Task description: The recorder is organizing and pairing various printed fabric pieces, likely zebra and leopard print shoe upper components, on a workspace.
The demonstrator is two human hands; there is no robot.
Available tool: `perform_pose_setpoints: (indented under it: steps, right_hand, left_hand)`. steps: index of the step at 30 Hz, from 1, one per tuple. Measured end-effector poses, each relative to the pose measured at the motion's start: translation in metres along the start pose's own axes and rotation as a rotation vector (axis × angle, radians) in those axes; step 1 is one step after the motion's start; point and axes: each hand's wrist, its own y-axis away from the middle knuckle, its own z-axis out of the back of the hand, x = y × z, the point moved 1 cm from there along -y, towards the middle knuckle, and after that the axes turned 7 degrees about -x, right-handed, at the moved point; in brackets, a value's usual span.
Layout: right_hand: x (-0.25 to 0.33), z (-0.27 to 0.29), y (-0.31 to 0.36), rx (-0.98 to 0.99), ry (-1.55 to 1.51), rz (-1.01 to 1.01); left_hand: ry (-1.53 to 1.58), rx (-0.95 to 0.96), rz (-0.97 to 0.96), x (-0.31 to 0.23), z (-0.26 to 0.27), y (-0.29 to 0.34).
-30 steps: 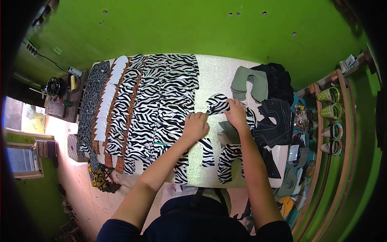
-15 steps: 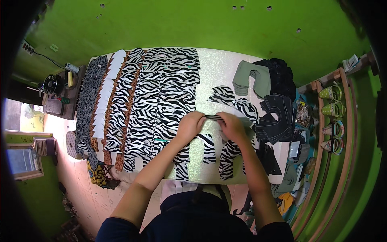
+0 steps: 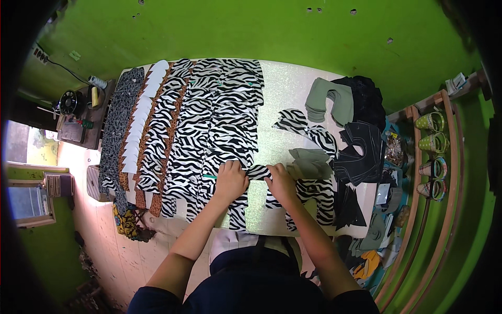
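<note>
Between my two hands a zebra-print fabric piece (image 3: 258, 172) is stretched low over the white table (image 3: 282, 78). My left hand (image 3: 231, 180) has its fingers curled at the left end, by the overlapping rows of zebra-print pieces (image 3: 230, 125). At the other end, my right hand (image 3: 281, 184) pinches it with the fingertips. Just right of that hand lies a small pile of grey-green pieces (image 3: 311, 166). More curved zebra-print pieces (image 3: 320, 191) lie nearer to me on the right, partly behind my right hand and forearm.
Leopard-print, white (image 3: 138, 125) and dark grey patterned pieces (image 3: 119, 120) overlap in rows at left. At right are stacked grey-green U-shaped pieces (image 3: 318, 99) and black cut pieces (image 3: 358, 162). Shoes (image 3: 431, 121) hang on a wooden rack. A machine with thread spools (image 3: 68, 102) stands far left.
Both hands have come nearer to me and slightly left. The piece between them, edge-on and dark before, now shows its zebra print. The grey-green pile is now less covered.
</note>
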Motion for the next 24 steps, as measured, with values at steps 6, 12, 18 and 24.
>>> perform_pose_setpoints:
  steps: [6, 12, 18, 24]
  right_hand:
    - [0.001, 0.004, -0.002, -0.069, 0.065, 0.074]
    - [0.003, -0.001, -0.013, -0.003, 0.181, 0.065]
    - [0.002, -0.007, -0.016, 0.085, 0.373, 0.134]
    - [0.010, 0.001, -0.009, 0.003, 0.373, 0.133]
  left_hand:
    - [-0.078, 0.009, 0.037, -0.004, 0.001, -0.003]
    - [-0.064, -0.152, -0.011, -0.008, -0.009, 0.003]
    - [-0.088, -0.171, -0.008, -0.013, -0.019, 0.004]
    - [-0.229, -0.039, 0.073, -0.013, -0.029, -0.010]
